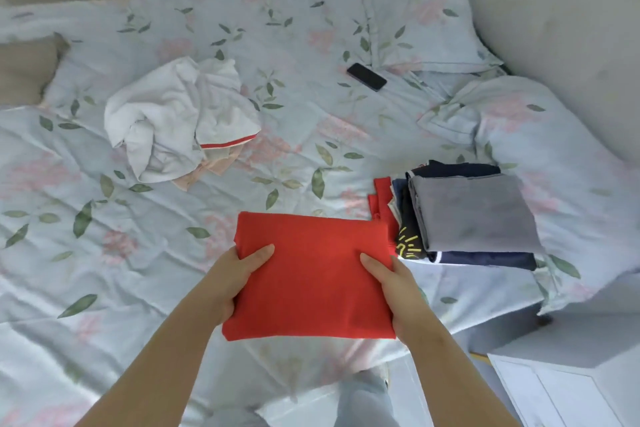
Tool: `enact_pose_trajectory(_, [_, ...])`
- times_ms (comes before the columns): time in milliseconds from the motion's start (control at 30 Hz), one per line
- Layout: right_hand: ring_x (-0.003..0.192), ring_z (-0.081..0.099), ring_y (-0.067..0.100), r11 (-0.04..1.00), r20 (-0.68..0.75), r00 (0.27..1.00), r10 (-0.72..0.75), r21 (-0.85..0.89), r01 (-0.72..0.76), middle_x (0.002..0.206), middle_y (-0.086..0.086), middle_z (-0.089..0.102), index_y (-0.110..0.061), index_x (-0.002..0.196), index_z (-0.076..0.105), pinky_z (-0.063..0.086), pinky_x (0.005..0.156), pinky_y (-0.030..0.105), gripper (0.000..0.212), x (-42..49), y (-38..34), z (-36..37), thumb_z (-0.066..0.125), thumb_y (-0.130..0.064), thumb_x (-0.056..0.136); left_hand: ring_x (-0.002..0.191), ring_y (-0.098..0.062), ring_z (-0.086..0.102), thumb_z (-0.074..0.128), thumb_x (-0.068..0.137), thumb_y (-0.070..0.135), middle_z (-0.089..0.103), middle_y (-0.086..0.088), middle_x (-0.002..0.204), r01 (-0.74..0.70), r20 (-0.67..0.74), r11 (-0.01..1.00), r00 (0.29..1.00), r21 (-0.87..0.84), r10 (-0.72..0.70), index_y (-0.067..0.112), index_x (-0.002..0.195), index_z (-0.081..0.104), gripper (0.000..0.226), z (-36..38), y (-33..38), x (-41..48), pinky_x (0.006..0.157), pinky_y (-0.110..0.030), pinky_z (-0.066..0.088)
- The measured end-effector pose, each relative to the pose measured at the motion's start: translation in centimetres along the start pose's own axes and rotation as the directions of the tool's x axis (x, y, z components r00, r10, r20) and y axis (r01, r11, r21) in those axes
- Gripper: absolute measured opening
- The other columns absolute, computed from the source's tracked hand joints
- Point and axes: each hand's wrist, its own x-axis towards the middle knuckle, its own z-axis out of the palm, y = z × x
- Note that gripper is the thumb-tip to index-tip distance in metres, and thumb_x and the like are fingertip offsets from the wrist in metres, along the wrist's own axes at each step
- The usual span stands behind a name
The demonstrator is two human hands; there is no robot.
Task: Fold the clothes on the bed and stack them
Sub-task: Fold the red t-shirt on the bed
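Clothes lie in two places on the bed (138,270), and one piece is in the person's hands. The red cloth (311,274) is folded into a flat square and is held over the near side of the bed. The left hand (239,281) grips its left edge and the right hand (391,284) grips its right edge. Each thumb lies on top of the red cloth and the other fingers are tucked under it, so both hands are closed tight on it.

Just to the right of the red cloth sits the stack (474,215) of folded things. A gray piece is on top. Dark blue, black and red pieces peek out below it and at its left side. The far right corner of the red cloth is right by that side of the stack.

Farther back on the left is a heap of white clothes (166,114), all crumpled and not folded. A bit of pale pink cloth sticks out under it.

A black phone (366,76) lies flat on the sheet, near a flowered pillow (422,10). A white cabinet (571,374) stands beside the bed at the bottom right.
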Motion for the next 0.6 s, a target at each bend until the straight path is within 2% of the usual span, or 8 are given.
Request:
enact_pose_trajectory(67, [0.090, 0.069, 0.025, 0.999, 0.009, 1.000, -0.028, -0.023, 0.028, 0.099, 0.007, 0.073, -0.016, 0.104, 0.065, 0.055, 0.076, 0.035, 0.021, 0.8, -1.4, -4.2, 0.069, -0.022, 0.085, 0.091, -0.032, 0.069, 0.071, 0.081, 0.030, 0.073, -0.012, 0.099, -0.014, -0.022, 1.000, 1.000, -0.017, 0.014, 0.011, 0.115, 0.061, 0.040, 4.4, -0.4, -0.1, 0.078, -0.043, 0.055])
enact_pose_trajectory(200, [0.093, 0.068, 0.025, 0.998, 0.015, 0.999, -0.051, -0.045, 0.052, 0.102, 0.006, 0.071, -0.016, 0.104, 0.065, 0.053, 0.086, 0.039, 0.020, 1.5, -4.1, -11.9, 0.067, -0.025, 0.086, 0.088, -0.031, 0.070, 0.072, 0.081, 0.028, 0.073, -0.013, 0.096, -0.029, -0.049, 0.999, 0.998, -0.039, 0.028, 0.009, 0.113, 0.062, 0.039, 13.0, 0.0, -0.4, 0.076, -0.042, 0.056])
enact_pose_trajectory(300, [0.093, 0.067, 0.023, 0.999, 0.022, 0.999, -0.044, 0.001, 0.044, 0.101, 0.003, 0.071, -0.021, 0.100, 0.064, 0.052, 0.081, 0.035, 0.013, 1.5, -5.6, -16.3, 0.065, -0.025, 0.087, 0.089, -0.031, 0.069, 0.072, 0.081, 0.027, 0.072, -0.013, 0.098, -0.052, -0.052, 0.998, 0.997, -0.036, 0.050, 0.009, 0.114, 0.061, 0.038, 17.9, 0.6, -0.7, 0.078, -0.043, 0.055])
enact_pose_trajectory(433, [0.095, 0.068, 0.023, 0.999, 0.027, 0.999, -0.022, 0.048, 0.021, 0.103, 0.002, 0.072, -0.020, 0.110, 0.065, 0.053, 0.084, 0.037, 0.024, 1.7, -6.8, -20.0, 0.065, -0.028, 0.088, 0.091, -0.030, 0.068, 0.072, 0.082, 0.026, 0.072, -0.012, 0.100, -0.071, -0.051, 0.997, 0.996, -0.034, 0.069, 0.010, 0.114, 0.061, 0.038, 21.9, 1.3, -0.6, 0.081, -0.043, 0.055])
enact_pose_trajectory(600, [0.095, 0.068, 0.025, 0.999, 0.027, 0.999, -0.016, 0.045, 0.015, 0.102, 0.004, 0.073, -0.018, 0.113, 0.065, 0.054, 0.083, 0.039, 0.027, 2.2, -8.3, -22.3, 0.065, -0.027, 0.087, 0.093, -0.031, 0.067, 0.073, 0.081, 0.029, 0.071, -0.011, 0.102, -0.081, -0.037, 0.996, 0.996, -0.025, 0.080, 0.013, 0.114, 0.060, 0.039, 24.8, 2.1, 0.4, 0.088, -0.048, 0.053])
